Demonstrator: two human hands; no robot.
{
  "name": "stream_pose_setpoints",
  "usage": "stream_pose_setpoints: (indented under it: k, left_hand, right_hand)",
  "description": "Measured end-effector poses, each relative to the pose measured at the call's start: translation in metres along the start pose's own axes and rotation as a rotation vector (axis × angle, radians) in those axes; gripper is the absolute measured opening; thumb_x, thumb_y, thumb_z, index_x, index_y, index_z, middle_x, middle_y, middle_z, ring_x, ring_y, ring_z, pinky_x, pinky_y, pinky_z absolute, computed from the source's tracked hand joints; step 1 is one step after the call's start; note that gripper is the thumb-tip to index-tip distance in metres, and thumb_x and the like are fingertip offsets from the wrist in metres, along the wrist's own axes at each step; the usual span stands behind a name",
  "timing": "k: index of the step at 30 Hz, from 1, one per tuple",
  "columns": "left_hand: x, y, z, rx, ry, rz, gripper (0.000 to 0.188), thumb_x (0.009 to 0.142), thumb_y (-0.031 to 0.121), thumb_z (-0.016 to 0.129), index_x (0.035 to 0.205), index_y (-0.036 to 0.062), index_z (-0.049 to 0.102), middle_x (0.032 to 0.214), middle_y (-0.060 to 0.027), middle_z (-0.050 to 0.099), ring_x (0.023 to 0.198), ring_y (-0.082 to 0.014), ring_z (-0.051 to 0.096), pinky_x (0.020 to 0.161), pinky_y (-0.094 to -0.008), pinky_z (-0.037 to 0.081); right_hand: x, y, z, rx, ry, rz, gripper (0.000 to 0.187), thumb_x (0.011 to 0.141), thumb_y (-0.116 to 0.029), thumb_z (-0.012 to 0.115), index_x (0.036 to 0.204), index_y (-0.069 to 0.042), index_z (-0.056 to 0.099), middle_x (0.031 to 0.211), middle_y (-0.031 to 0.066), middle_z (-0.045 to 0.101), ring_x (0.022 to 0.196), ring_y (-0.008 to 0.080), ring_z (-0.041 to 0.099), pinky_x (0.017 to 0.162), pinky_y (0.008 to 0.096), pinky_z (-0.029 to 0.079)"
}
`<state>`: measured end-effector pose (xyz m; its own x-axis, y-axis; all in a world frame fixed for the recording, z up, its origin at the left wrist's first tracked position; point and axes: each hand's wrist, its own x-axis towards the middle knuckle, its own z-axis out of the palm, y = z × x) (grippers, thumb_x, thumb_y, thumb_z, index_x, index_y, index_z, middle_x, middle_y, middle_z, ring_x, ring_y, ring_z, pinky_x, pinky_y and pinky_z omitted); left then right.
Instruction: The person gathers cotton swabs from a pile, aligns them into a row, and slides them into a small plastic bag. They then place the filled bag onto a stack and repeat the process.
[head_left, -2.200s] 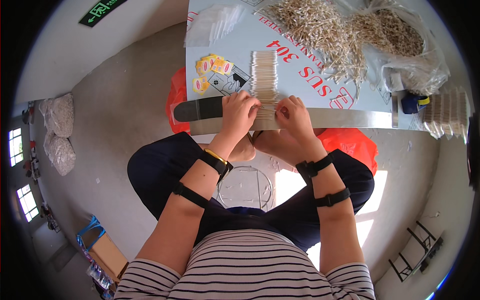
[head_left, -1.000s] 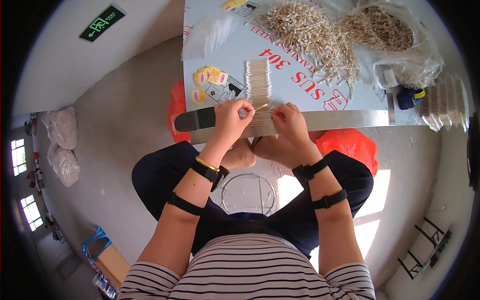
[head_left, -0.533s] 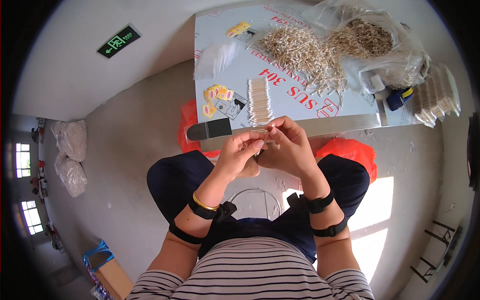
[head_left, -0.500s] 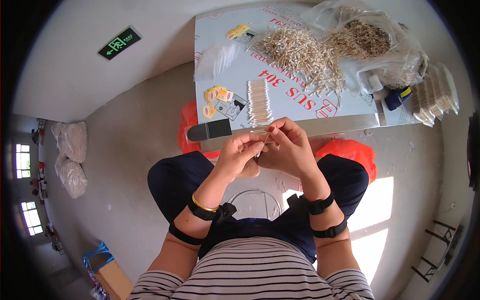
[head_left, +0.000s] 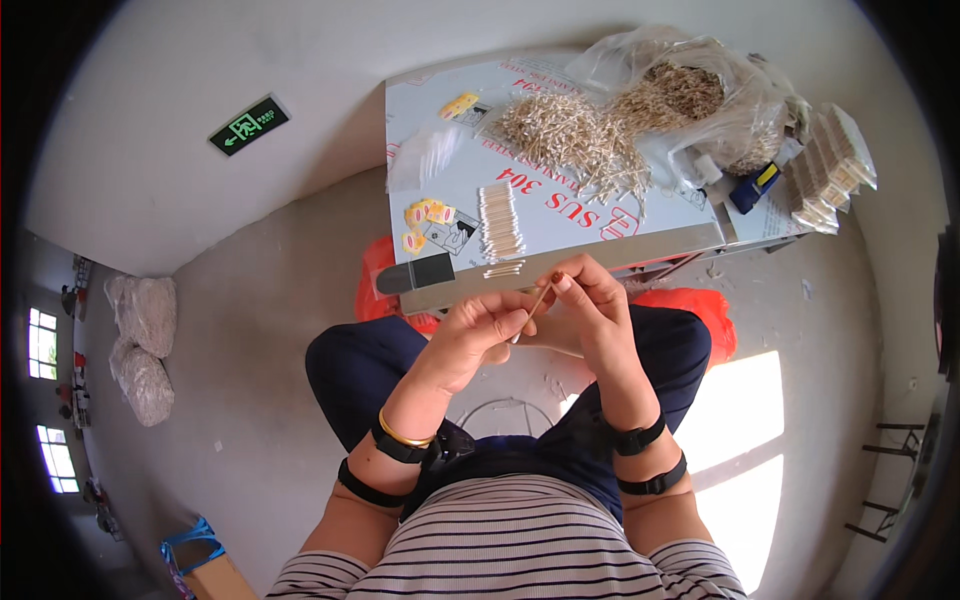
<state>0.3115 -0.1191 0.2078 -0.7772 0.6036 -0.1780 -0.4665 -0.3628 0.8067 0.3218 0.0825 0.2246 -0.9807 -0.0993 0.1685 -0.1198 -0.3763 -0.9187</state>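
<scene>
Above my lap, just off the table's near edge, my left hand and my right hand are closed on a slim cotton swab between them. It slants, its upper end by my right thumb and its lower white tip below my left thumb. Whether more than one swab is pinched there I cannot tell. Right beyond my hands, a short group of swabs lies at the table edge. Behind it runs a neat column of side-by-side swabs. Farther back spreads a large loose pile of swabs.
The film-covered table holds yellow labels, clear bags and a dark flat piece. At right are an open plastic bag of swabs, a blue tool and filled clear packs. Red bags hang below.
My head view has shifted, so the table sits lower in the picture. My hands have drawn slightly apart, and the swab between them shows more clearly.
</scene>
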Motion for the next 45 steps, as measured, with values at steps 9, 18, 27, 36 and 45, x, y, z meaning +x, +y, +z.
stream_pose_setpoints:
  k: [9, 18, 27, 36, 45]
  left_hand:
    - [-0.014, -0.005, 0.015, 0.032, -0.072, -0.035, 0.026, 0.104, 0.018, 0.068, 0.126, 0.006, 0.073, 0.095, 0.0025, 0.069, 0.078, -0.0003, 0.05, 0.055, -0.0164, 0.03]
    - [-0.015, -0.013, 0.022, 0.041, -0.002, -0.015, 0.023, 0.104, 0.016, 0.067, 0.124, 0.0046, 0.073, 0.094, -0.0001, 0.071, 0.071, -0.0013, 0.048, 0.057, -0.0172, 0.033]
    - [-0.008, -0.029, -0.002, 0.374, 0.045, -0.022, 0.037, 0.11, 0.029, 0.061, 0.134, 0.0013, 0.067, 0.121, -0.0005, 0.072, 0.072, -0.0031, 0.05, 0.07, -0.0192, 0.047]
    - [0.017, -0.041, -0.028, 0.469, 0.106, -0.076, 0.031, 0.108, 0.025, 0.062, 0.13, 0.0051, 0.07, 0.121, -0.0015, 0.072, 0.101, -0.0075, 0.058, 0.096, -0.0253, 0.05]
    - [0.047, -0.082, -0.114, 0.566, 0.42, 0.002, 0.026, 0.104, 0.02, 0.069, 0.124, 0.0033, 0.07, 0.115, -0.0024, 0.073, 0.103, -0.0106, 0.065, 0.092, -0.0268, 0.051]
  right_hand:
    - [-0.017, -0.013, 0.002, 0.152, 0.109, -0.066, 0.016, 0.11, -0.016, 0.059, 0.104, -0.003, 0.066, 0.099, -0.0007, 0.068, 0.09, 0.0081, 0.06, 0.083, 0.0242, 0.049]
    - [-0.036, -0.019, 0.0, 0.0, -0.003, 0.028, 0.012, 0.108, -0.013, 0.064, 0.109, -0.001, 0.066, 0.1, -0.0012, 0.066, 0.089, 0.0065, 0.062, 0.082, 0.0243, 0.052]
    - [-0.078, -0.087, -0.134, -0.562, 0.719, -0.401, 0.014, 0.107, -0.009, 0.063, 0.112, 0.002, 0.069, 0.106, 0.0035, 0.071, 0.094, 0.0083, 0.063, 0.087, 0.0237, 0.051]
    - [-0.197, 0.024, -0.384, -1.333, 1.061, 0.461, 0.024, 0.101, -0.017, 0.071, 0.119, -0.002, 0.076, 0.093, 0.0105, 0.079, 0.079, 0.0151, 0.073, 0.075, 0.0305, 0.056]
    - [-0.073, -0.03, -0.302, -1.0, 0.779, -0.066, 0.038, 0.097, 0.001, 0.062, 0.128, -0.015, 0.076, 0.087, 0.0013, 0.074, 0.074, 0.0092, 0.062, 0.07, 0.0257, 0.049]
